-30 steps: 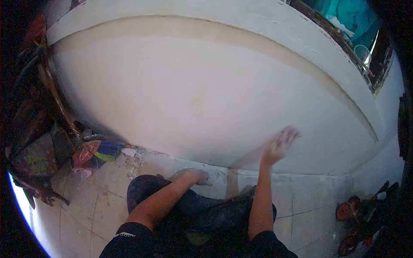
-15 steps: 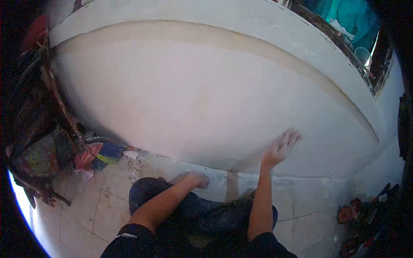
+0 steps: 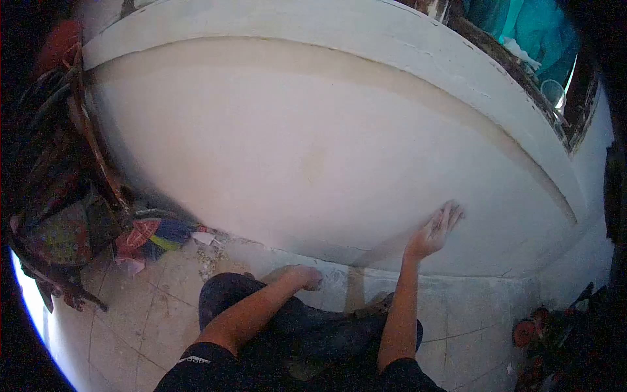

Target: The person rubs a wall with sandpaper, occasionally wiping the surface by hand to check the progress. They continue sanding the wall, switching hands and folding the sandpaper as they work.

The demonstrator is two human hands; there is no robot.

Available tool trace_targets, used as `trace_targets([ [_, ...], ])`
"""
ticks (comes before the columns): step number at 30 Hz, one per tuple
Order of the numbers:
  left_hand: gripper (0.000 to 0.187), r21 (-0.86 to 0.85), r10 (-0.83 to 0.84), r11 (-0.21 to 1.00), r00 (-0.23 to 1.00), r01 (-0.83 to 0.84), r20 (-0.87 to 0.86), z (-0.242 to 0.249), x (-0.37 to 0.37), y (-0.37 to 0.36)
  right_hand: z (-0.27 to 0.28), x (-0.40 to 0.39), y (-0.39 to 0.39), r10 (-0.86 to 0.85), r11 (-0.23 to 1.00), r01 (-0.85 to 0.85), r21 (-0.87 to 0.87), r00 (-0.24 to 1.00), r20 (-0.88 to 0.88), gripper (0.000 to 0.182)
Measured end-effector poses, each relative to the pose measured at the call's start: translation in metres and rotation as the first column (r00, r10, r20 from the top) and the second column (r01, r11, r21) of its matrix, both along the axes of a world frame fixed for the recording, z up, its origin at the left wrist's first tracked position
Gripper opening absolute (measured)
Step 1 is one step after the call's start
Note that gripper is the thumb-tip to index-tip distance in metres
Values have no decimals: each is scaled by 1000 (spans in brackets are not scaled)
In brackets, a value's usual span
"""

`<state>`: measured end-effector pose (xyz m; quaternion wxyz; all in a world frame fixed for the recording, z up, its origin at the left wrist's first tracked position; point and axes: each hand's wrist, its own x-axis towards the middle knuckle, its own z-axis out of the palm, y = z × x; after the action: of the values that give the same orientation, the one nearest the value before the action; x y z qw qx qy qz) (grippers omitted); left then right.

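A broad off-white wall panel [image 3: 261, 137] fills the middle of the view, with a faint tan stain near its centre. My right hand [image 3: 434, 232] reaches up to its lower right part, with the fingers together against the surface. A small greyish patch shows at the fingertips; it is too blurred to tell what it is. The fingers look pale with dust. My left hand [image 3: 307, 278] is curled closed, with its forearm across my left knee [image 3: 222, 294], and nothing sticks out of it.
A raised ledge [image 3: 366, 49] runs above the panel. Cloths and colourful bags [image 3: 147, 238] lie at the left, beside a dark pile [image 3: 59, 215]. At the upper right are a clear cup [image 3: 552, 93] and teal fabric [image 3: 522, 29]. Reddish objects [image 3: 524, 332] lie on the tiled floor [image 3: 130, 320].
My right hand has shifted slightly right along the panel. My left hand remains curled near the knee. The whole view has moved a little.
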<state>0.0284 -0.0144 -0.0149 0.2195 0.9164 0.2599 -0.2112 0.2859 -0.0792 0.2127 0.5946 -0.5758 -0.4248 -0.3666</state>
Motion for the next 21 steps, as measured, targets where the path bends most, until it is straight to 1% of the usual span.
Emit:
trace_targets([
  [2, 38, 5, -11, 1000, 1000, 11, 2, 22, -1, -6, -41, 14, -2, -27, 997, 32, -76, 997, 69, 39],
  [3, 38, 3, -17, 1000, 1000, 17, 4, 17, 0, -6, -55, 14, 2, -33, 996, 38, -77, 997, 72, 39],
  [4, 38, 1, 7, 1000, 1000, -7, 24, 6, -1, -6, -62, 1, 6, 78, 986, -65, -156, 994, 76, 39],
  [5, 39, 0, 31, 1000, 999, -31, 43, -4, -1, -4, -66, -8, 8, 131, 975, -114, -191, 989, 75, 39],
  [6, 39, 4, 26, 1000, 999, -26, 42, -10, 0, -2, -63, -23, 9, 183, 960, -163, -226, 981, 70, 38],
  [7, 40, 0, -10, 1000, 1000, 10, 29, -14, 1, -1, -30, -48, 4, 140, 944, -62, -324, 965, 223, 39],
  [8, 41, -3, -43, 999, 999, 44, 17, -15, 1, 2, -3, -62, 5, 114, 915, 50, -400, 920, 375, 39],
  [9, 41, 3, -40, 999, 999, 40, 15, -11, -1, 3, 12, -61, 13, 115, 918, 46, -394, 920, 374, 39],
  [11, 44, -2, -46, 999, 998, 46, 31, 0, -5, 1, 36, -45, 23, 22, 990, 28, -142, 938, 345, 40],
  [12, 44, -2, -45, 999, 999, 45, 29, 3, -5, 1, 41, -34, 20, 23, 990, 27, -141, 939, 343, 40],
  [14, 47, -41, -46, 998, 998, 44, -49, 6, -1, 2, 51, -9, 13, 69, 998, -69, -9, 993, 100, 39],
  [15, 47, -42, -47, 998, 998, 45, -46, -1, 2, 3, 46, 0, 8, 69, 998, -68, -10, 992, 103, 39],
  [17, 49, -3, -23, 1000, 999, 23, -29, -22, 8, 7, 16, 15, -4, 57, 998, -57, 6, 997, -55, 43],
  [18, 49, -2, -24, 1000, 999, 24, -27, -21, 7, 8, -6, 17, -2, 55, 998, -55, 7, 997, -54, 43],
  [19, 50, -24, -32, 999, 999, 32, -19, -19, 5, 7, -32, 15, 0, 84, 995, -86, -45, 995, -56, 43],
  [21, 50, -52, -53, 997, 998, 53, -15, -4, 3, -3, -47, -7, -2, 98, 989, -104, -103, 993, -66, 44],
])
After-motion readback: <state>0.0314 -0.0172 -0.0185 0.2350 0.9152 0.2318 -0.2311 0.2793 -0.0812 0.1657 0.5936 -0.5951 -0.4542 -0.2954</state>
